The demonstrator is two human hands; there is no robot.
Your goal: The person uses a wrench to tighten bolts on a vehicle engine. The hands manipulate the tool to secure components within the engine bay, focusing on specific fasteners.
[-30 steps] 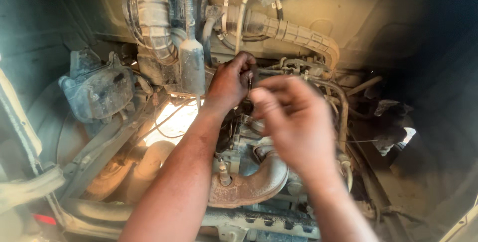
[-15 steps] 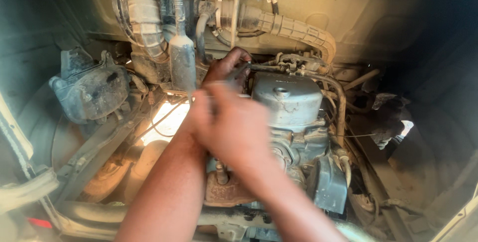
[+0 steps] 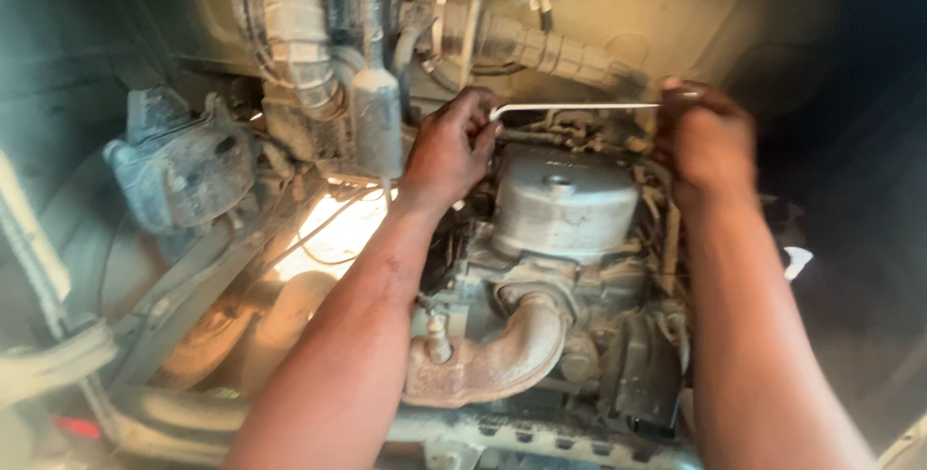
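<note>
Hands are both on a thin metal rod (image 3: 579, 108) stretched level across the top of the engine, just above the grey domed cover (image 3: 563, 201). Left hand (image 3: 449, 146) is clenched round the bent end, right hand (image 3: 703, 142) grips the far end. Rusty exhaust pipe (image 3: 492, 359) curves below, corrugated hose (image 3: 294, 30) up top.

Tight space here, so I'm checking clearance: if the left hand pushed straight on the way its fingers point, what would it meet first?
Probably the bent end of the thin metal rod that the left hand pinches; depth is unclear.
</note>
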